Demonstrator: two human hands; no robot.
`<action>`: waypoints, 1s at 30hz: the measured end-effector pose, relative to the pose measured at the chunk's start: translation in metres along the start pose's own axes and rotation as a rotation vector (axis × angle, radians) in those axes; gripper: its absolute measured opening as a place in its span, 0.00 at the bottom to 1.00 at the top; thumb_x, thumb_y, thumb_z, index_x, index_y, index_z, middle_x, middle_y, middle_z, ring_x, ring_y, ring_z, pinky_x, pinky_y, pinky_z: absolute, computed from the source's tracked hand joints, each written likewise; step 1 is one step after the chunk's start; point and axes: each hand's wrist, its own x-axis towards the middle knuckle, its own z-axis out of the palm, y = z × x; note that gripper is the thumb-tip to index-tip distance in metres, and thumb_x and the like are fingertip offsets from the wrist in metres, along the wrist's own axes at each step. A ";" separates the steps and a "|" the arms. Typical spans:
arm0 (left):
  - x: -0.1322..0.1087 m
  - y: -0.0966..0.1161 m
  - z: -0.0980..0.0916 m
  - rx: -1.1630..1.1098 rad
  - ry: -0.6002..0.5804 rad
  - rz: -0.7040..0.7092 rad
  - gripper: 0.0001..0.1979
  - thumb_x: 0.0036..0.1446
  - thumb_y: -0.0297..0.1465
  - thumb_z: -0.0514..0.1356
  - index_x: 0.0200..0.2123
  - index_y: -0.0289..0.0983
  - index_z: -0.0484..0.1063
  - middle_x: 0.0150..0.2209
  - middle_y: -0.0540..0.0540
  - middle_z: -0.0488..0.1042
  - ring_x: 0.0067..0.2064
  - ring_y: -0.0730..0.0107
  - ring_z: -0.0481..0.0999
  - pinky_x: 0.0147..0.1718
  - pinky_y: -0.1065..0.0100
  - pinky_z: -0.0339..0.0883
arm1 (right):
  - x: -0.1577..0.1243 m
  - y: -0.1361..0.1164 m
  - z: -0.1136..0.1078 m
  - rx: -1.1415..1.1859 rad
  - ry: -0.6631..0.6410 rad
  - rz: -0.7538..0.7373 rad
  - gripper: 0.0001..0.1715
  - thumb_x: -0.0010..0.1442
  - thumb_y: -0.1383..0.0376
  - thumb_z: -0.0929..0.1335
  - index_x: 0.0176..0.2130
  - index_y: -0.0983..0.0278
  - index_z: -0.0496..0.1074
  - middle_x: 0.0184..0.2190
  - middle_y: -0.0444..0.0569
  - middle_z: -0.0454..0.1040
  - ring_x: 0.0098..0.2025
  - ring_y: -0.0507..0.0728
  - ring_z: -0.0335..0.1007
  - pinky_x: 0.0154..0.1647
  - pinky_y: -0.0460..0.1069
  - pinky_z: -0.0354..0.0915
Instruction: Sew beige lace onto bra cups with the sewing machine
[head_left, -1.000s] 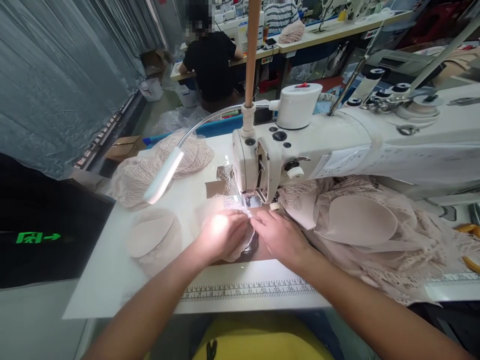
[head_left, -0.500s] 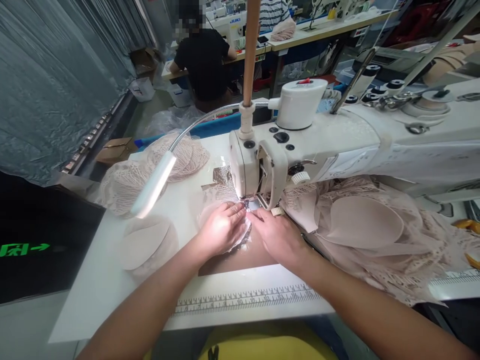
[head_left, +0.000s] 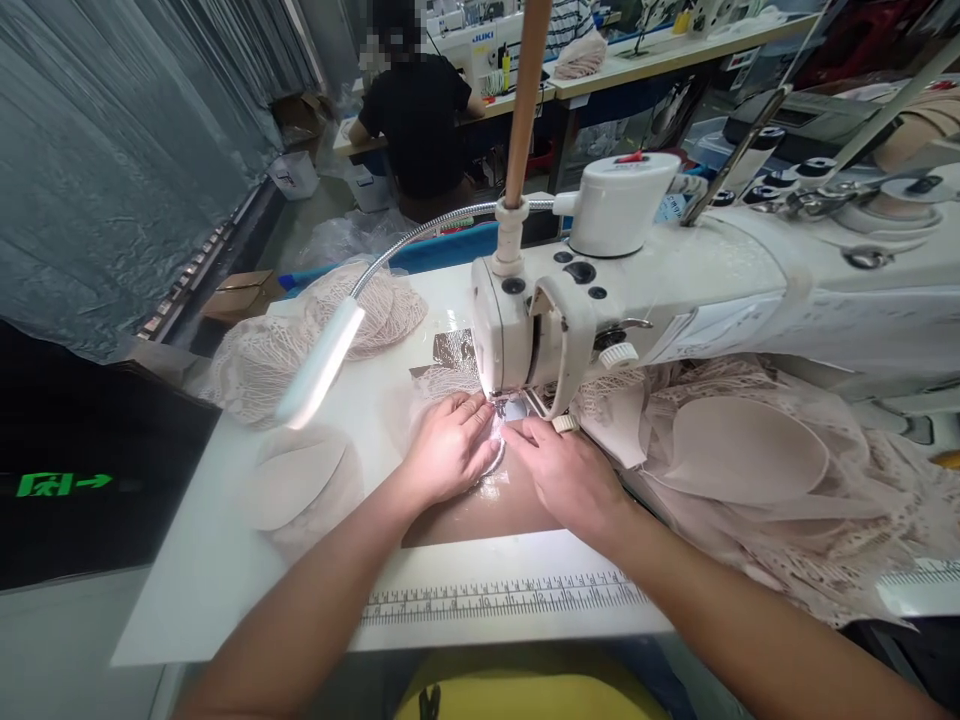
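Observation:
Pale pink lace fabric [head_left: 448, 380] lies under the head of a white sewing machine [head_left: 517, 330], its curved edge close to the needle area. My left hand [head_left: 454, 450] is closed on this fabric, fingers together and pressing it down, thumb along the near edge. Just right of the needle area, my right hand [head_left: 566, 465] has its fingers bent, with the fingertips pinching the fabric's right edge. The needle and the stitch line are too small to make out. A brown sheet [head_left: 480, 520] covers the bed beneath both hands.
A lit lamp [head_left: 322, 365] on a bendable neck hangs at left. Lace pieces [head_left: 375, 310] are stacked behind it, with a loose cup piece [head_left: 296, 480] nearer. More lace and cups [head_left: 750, 450] heap at right. A printed ruler [head_left: 502, 597] runs along the front. A person [head_left: 416, 130] sits beyond.
The view has shifted slightly, so the scene sits further right. The fabric under my left hand has turned, and less of its near edge shows. Both hands stay beside the needle area.

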 end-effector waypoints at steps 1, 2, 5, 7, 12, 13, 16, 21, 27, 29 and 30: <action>0.000 0.000 0.000 0.013 -0.006 -0.023 0.22 0.63 0.39 0.51 0.55 0.34 0.67 0.56 0.36 0.68 0.54 0.50 0.66 0.53 0.50 0.62 | -0.001 0.001 0.002 0.001 0.013 -0.005 0.24 0.57 0.77 0.62 0.50 0.61 0.72 0.36 0.49 0.73 0.29 0.54 0.62 0.29 0.51 0.51; -0.001 0.000 0.000 0.025 -0.012 -0.042 0.23 0.63 0.39 0.51 0.57 0.34 0.66 0.57 0.37 0.67 0.56 0.49 0.65 0.54 0.49 0.61 | -0.001 0.001 0.003 0.004 0.024 -0.010 0.25 0.57 0.77 0.63 0.50 0.61 0.72 0.36 0.49 0.73 0.29 0.54 0.61 0.29 0.50 0.51; -0.002 0.001 0.000 0.050 -0.023 -0.081 0.25 0.63 0.41 0.50 0.59 0.35 0.63 0.59 0.38 0.65 0.60 0.46 0.60 0.57 0.46 0.56 | -0.003 0.002 0.005 0.007 0.051 -0.019 0.26 0.55 0.78 0.63 0.51 0.61 0.72 0.37 0.48 0.73 0.29 0.54 0.61 0.29 0.50 0.51; -0.002 0.001 0.000 0.067 -0.023 -0.113 0.26 0.63 0.43 0.50 0.60 0.36 0.62 0.61 0.39 0.63 0.62 0.42 0.56 0.58 0.43 0.52 | -0.004 0.001 0.007 0.003 0.064 -0.026 0.27 0.55 0.78 0.62 0.51 0.61 0.72 0.37 0.48 0.73 0.30 0.55 0.61 0.30 0.50 0.52; -0.006 -0.006 -0.008 0.010 0.004 -0.231 0.25 0.60 0.45 0.52 0.56 0.40 0.67 0.62 0.40 0.61 0.64 0.36 0.52 0.56 0.33 0.47 | -0.004 0.004 0.012 0.014 0.133 -0.051 0.25 0.56 0.77 0.62 0.51 0.62 0.73 0.34 0.48 0.73 0.32 0.56 0.64 0.32 0.50 0.56; -0.009 -0.007 -0.012 -0.037 0.007 -0.236 0.23 0.60 0.45 0.53 0.53 0.40 0.69 0.61 0.41 0.63 0.64 0.38 0.53 0.56 0.34 0.47 | -0.004 0.005 0.013 0.041 0.160 -0.059 0.24 0.57 0.76 0.61 0.50 0.62 0.73 0.35 0.48 0.73 0.33 0.56 0.65 0.34 0.50 0.57; -0.020 -0.004 -0.024 -0.263 -0.091 -0.111 0.15 0.58 0.41 0.57 0.42 0.40 0.77 0.57 0.43 0.69 0.62 0.47 0.60 0.60 0.41 0.48 | -0.006 0.008 0.012 0.179 0.225 -0.091 0.22 0.59 0.75 0.60 0.48 0.63 0.74 0.37 0.48 0.75 0.37 0.55 0.68 0.37 0.49 0.61; -0.041 0.021 -0.040 -0.579 -0.228 0.209 0.09 0.57 0.35 0.60 0.40 0.41 0.77 0.50 0.47 0.75 0.59 0.59 0.67 0.61 0.54 0.54 | -0.010 0.010 0.003 0.377 0.223 -0.112 0.18 0.59 0.74 0.60 0.42 0.63 0.76 0.36 0.48 0.75 0.37 0.54 0.69 0.37 0.47 0.63; -0.041 0.028 -0.030 -0.328 -0.011 -0.053 0.16 0.62 0.35 0.53 0.48 0.34 0.73 0.52 0.38 0.72 0.54 0.58 0.71 0.54 0.56 0.66 | -0.010 0.010 0.003 0.406 0.222 -0.152 0.17 0.61 0.72 0.59 0.38 0.64 0.77 0.33 0.49 0.73 0.37 0.55 0.67 0.38 0.48 0.62; -0.033 0.028 -0.025 -0.223 -0.070 0.026 0.17 0.62 0.35 0.53 0.48 0.31 0.72 0.53 0.35 0.71 0.55 0.55 0.70 0.55 0.55 0.65 | -0.009 0.010 0.005 0.352 0.202 -0.160 0.18 0.60 0.73 0.60 0.40 0.65 0.76 0.34 0.50 0.73 0.37 0.55 0.66 0.38 0.48 0.60; -0.028 0.028 -0.022 -0.191 -0.091 0.082 0.17 0.62 0.34 0.53 0.49 0.30 0.72 0.54 0.35 0.70 0.55 0.55 0.69 0.55 0.55 0.65 | -0.008 0.010 0.006 0.310 0.181 -0.160 0.18 0.59 0.73 0.60 0.41 0.65 0.76 0.34 0.50 0.73 0.36 0.55 0.65 0.37 0.48 0.60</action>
